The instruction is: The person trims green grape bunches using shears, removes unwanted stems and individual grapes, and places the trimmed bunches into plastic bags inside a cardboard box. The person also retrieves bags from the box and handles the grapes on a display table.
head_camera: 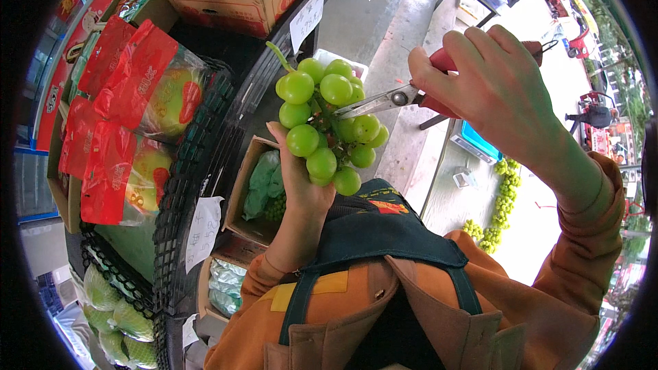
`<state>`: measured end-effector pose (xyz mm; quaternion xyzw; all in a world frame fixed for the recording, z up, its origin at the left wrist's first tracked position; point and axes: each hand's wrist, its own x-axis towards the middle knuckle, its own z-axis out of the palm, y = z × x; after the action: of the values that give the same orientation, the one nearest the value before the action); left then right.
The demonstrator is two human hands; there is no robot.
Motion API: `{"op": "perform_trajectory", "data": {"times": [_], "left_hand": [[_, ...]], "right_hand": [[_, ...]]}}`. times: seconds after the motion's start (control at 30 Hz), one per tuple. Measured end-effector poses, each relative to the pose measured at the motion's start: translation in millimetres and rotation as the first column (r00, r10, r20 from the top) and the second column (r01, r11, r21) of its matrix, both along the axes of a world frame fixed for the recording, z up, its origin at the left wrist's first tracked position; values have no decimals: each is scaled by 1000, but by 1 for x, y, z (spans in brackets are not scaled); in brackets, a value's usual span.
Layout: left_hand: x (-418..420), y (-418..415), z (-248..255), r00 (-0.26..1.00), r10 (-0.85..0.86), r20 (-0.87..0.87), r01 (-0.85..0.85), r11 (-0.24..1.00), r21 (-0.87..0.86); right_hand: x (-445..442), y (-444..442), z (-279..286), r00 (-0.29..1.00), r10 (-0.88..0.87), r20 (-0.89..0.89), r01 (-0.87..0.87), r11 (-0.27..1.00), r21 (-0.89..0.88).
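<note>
My left hand (pixel 306 180) holds up a bunch of green grapes (pixel 321 156) from below and behind, mostly covered by the fruit. A green stem sticks out at the bunch's upper left. In my right hand (pixel 488 82) is a pair of scissors (pixel 399 98) with red handles. Their metal blades point left, the tips among the grapes near the bunch's middle, where small stems and dark bits show. Whether the tips touch a stem I cannot tell.
Red-topped bags of fruit (pixel 139 77) fill the stand at left, below a cardboard box of melons (pixel 221 15). Open cartons (pixel 252 185) stand beneath the stand's edge. More grape bunches (pixel 506 195) lie on a table at right, near a blue-topped scale (pixel 478 141).
</note>
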<state>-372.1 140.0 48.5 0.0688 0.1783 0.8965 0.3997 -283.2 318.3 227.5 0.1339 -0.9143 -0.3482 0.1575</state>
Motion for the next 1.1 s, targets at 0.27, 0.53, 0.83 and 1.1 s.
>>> {"op": "perform_trajectory", "data": {"times": [0.27, 0.53, 0.83, 1.1], "left_hand": [[4, 11, -2, 997, -50, 50, 59, 979, -196], [11, 11, 7, 992, 120, 45, -111, 979, -170], [17, 10, 4, 943, 263, -202, -297, 941, -163], [19, 10, -1, 903, 345, -257, -389, 910, -144]], "right_hand": [[2, 6, -2, 994, -53, 94, 50, 998, 37], [8, -6, 5, 942, -192, 276, 252, 947, -200], [8, -18, 12, 820, -328, 468, 513, 784, -350], [4, -22, 10, 770, -349, 535, 568, 756, -326]]}}
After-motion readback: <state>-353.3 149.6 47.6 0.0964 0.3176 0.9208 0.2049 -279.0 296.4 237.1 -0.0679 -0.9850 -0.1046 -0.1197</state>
